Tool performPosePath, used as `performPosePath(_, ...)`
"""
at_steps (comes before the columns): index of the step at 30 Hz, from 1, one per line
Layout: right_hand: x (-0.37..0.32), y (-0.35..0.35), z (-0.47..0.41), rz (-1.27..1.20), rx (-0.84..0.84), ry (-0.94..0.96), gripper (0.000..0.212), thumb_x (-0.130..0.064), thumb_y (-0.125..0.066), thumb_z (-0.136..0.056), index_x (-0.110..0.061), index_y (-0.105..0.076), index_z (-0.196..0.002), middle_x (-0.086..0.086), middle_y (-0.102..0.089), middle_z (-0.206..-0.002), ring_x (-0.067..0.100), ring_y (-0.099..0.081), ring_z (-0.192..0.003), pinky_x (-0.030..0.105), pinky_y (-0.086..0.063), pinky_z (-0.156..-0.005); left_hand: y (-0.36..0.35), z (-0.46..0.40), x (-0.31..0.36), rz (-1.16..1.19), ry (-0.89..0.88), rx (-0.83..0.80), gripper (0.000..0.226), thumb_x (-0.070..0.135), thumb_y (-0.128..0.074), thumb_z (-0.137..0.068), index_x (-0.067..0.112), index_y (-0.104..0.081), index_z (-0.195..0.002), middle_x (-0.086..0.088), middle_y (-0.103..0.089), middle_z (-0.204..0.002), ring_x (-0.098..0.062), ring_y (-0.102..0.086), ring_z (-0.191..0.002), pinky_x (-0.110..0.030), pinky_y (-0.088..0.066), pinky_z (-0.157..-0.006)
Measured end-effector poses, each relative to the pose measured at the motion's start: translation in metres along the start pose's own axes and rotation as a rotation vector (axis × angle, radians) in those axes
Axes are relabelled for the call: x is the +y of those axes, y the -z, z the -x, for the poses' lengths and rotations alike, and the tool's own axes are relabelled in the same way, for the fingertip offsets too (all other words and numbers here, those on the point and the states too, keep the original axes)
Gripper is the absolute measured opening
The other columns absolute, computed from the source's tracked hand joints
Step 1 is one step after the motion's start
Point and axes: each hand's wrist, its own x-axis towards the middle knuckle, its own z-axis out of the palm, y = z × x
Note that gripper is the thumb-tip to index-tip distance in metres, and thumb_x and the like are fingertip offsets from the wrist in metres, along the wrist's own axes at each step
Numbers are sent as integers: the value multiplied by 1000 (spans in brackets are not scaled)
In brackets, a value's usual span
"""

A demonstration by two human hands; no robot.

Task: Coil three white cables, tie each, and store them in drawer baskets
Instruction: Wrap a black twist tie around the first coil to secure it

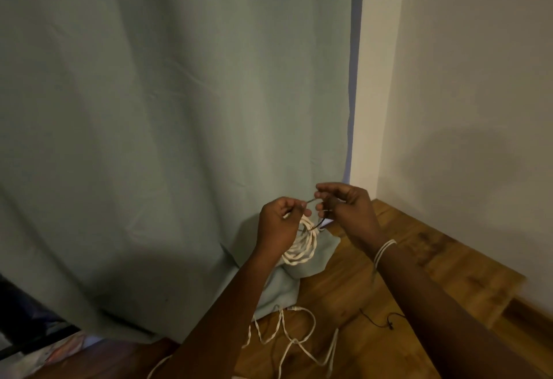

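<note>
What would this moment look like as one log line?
stage: tying coil | left hand: holds white cable coil, pinches dark tie | right hand: pinches tie | floor: loose white cable

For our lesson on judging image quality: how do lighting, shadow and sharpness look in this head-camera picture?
Head view: dim, warm indoor light; a soft broad shadow falls on the beige wall; the pale green curtain darkens toward its lower left; wide-angle bending shows in the wall corner; the hands and the coiled white cable are slightly soft.

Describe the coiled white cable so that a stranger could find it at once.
Start at the green curtain and follow its right edge down. There the left hand holds the coiled white cable. Unlike the loose white cable on the floor, it is wound in loops.
</note>
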Motion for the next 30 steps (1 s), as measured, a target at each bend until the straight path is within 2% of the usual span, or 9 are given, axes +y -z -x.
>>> performPosePath(3, -10, 2, -4, -41, 18, -14, 22, 4, -57, -95, 2, -69, -113, 16, -71, -90, 19, -65, -65, 26, -57, -61, -2, -2, 12, 22, 6, 20, 14, 10, -61, -93, 15, -68, -82, 1, -77, -80, -10, -70, -73, -22, -54, -70)
performPosePath(7, -24, 4, -12, 35, -15, 18, 19, 0, -60, -94, 2, -72, -108, 13, -73, -86, 18, -69, -67, 25, -57, -66, -5, -1, 27, 53, -17, 26, 10, 12, -60, -94, 12, -69, -90, 5, -76, -80, -7, -70, -75, -17, -52, -67)
performPosePath(13, -35, 10, -15, 72, -44, 88, 19, -4, -66, -91, 0, -73, -109, 14, -75, -90, 22, -74, -75, 25, -59, -70, -8, -2, 43, 59, -45, 65, 13, 19, -61, -94, 12, -71, -93, 5, -77, -84, -6, -69, -77, -22, -51, -68)
performPosePath(16, -38, 12, -13, 95, -73, 122, 22, -4, -69, -89, 0, -72, -110, 14, -76, -92, 23, -75, -77, 26, -59, -72, -7, 0, 49, 72, -59, 66, 12, 18, -62, -94, 12, -71, -92, 3, -77, -84, -8, -71, -77, -17, -51, -66)
performPosePath(20, -43, 11, -11, 123, -124, 189, 23, -3, -69, -88, -1, -71, -111, 14, -76, -92, 23, -75, -78, 26, -59, -73, -6, 1, 56, 71, -48, 47, 11, 19, -63, -93, 21, -71, -86, 0, -77, -85, -13, -72, -78, -21, -52, -64)
performPosePath(24, -48, 9, -12, 153, -163, 247, 23, -2, -69, -88, 1, -71, -110, 16, -75, -94, 25, -75, -81, 28, -60, -76, -4, 2, 62, 61, -41, 51, 16, 19, -63, -93, 27, -70, -82, 3, -76, -83, -7, -70, -72, -19, -51, -61)
performPosePath(30, -50, 7, -12, 277, -167, 330, 20, -4, -70, -88, -6, -73, -108, 8, -76, -94, 20, -76, -80, 28, -61, -79, -5, 2, 64, 70, -35, 47, 12, 21, -63, -93, 24, -71, -85, -3, -77, -86, -12, -71, -75, -18, -49, -60)
